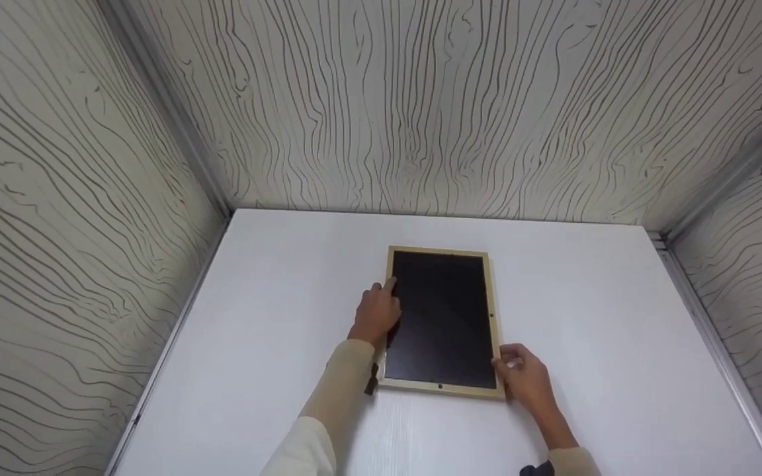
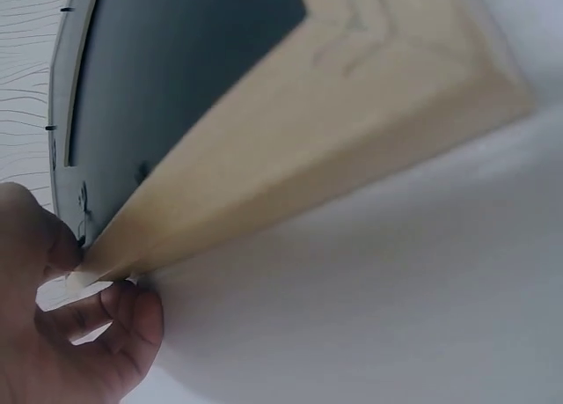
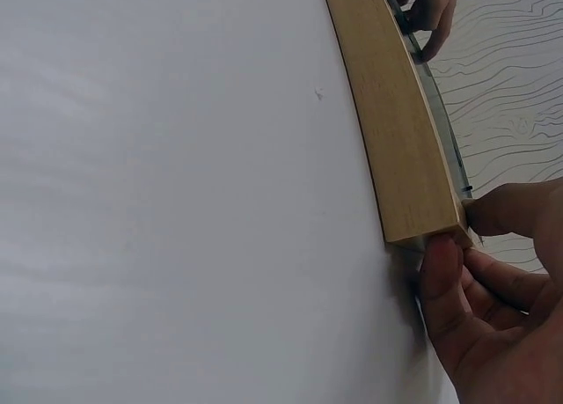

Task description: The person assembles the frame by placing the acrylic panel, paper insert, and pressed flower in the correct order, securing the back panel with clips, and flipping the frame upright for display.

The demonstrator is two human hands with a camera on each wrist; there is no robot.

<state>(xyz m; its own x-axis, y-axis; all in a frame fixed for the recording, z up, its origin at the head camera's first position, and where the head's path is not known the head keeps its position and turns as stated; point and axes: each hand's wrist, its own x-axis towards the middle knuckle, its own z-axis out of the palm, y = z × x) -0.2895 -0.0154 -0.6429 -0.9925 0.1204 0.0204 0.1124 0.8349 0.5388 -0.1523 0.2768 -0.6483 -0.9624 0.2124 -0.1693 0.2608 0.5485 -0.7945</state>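
Note:
A rectangular picture frame (image 1: 439,390) with a pale wooden border surrounds a black panel (image 1: 444,317) and lies on the white table. Thumb and fingers of my left hand (image 1: 378,311) grip its left side, the index finger stretched along the edge. The left wrist view has this hand (image 2: 79,325) with the thumb above the wooden border (image 2: 264,149) and the curled fingers at its lower edge. My right hand (image 1: 528,377) pinches the border near the lower right corner. In the right wrist view, its thumb and fingers (image 3: 444,276) close around the frame's corner.
The white table (image 1: 275,297) extends on all sides of the frame. Wood-grain patterned panels (image 1: 387,119) stand behind and on both sides, with grey metal rails (image 1: 163,112) at the corners. Small dark fittings (image 1: 491,315) sit on the frame's border.

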